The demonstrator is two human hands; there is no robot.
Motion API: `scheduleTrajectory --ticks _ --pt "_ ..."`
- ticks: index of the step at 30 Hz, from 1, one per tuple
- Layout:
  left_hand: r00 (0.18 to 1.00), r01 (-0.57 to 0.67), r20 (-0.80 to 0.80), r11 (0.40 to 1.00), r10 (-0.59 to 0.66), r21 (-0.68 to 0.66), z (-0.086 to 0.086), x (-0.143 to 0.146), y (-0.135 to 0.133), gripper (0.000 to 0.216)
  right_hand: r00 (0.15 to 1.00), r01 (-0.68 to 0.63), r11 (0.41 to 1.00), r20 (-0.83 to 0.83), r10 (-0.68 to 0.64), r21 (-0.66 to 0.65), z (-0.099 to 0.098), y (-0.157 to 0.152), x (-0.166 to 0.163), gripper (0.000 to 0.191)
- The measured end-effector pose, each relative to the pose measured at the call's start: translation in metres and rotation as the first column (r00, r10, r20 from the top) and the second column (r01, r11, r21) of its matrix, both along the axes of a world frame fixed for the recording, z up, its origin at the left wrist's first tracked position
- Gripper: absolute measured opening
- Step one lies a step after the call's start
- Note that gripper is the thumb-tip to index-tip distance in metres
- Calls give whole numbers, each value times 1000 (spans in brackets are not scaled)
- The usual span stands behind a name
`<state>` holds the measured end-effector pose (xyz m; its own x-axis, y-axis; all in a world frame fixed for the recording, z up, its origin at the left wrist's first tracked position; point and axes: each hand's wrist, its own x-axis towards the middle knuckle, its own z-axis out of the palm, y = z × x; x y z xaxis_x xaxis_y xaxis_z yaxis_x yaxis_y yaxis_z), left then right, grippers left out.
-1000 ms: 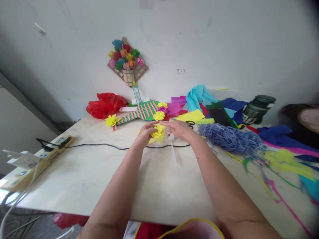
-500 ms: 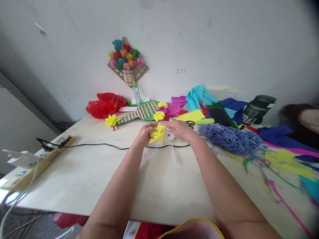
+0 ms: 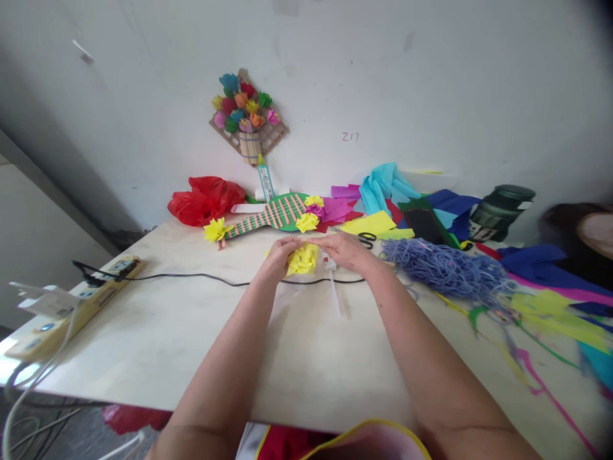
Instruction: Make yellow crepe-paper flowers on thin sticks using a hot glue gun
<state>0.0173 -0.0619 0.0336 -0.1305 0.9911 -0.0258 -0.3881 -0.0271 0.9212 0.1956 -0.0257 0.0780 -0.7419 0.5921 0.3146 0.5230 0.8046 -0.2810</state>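
A power strip [image 3: 98,298] sits on the table's [image 3: 143,348] left side, maybe to be out of the way. The left hand [image 3: 280,257] curls beside the crinkly yellow paper [image 3: 303,260], perhaps to steady it. The right hand [image 3: 343,249] reaches in from the other side. I can't tell if either hand pinches it.

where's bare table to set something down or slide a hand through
Widest bare patch: the tabletop between black cord, left forearm, power strip and front edge. A smaller one: between left forearm and right forearm, nearer the front edge than the white stick. Crowded: the right side, with blue string and coloured paper, and along the wall, with the red bag.
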Motion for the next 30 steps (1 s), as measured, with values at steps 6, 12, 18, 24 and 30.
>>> scheduleTrajectory --ticks 6,12,18,24,30 --pt "999 19 -43 1000 -18 13 0 -1 -1 24 998 -28 997 -65 24 -71 -3 2 0 42" --pt "999 22 -42 1000 -21 15 3 1 -3 25 991 -61 992 -129 47 -106 -4 2 0 41" --pt "999 -12 -47 1000 13 21 6 2 -5 28 993 59 991 -97 -71 -122 -1 -2 -4 39" --pt "996 3 -88 999 0 37 6 6 -6 25 986 90 992 -133 -101 -86 -7 1 -9 33" --pt "993 28 -112 999 -23 37 7 8 -8 26 989 134 991 -59 -134 -7 -5 -2 -11 28"
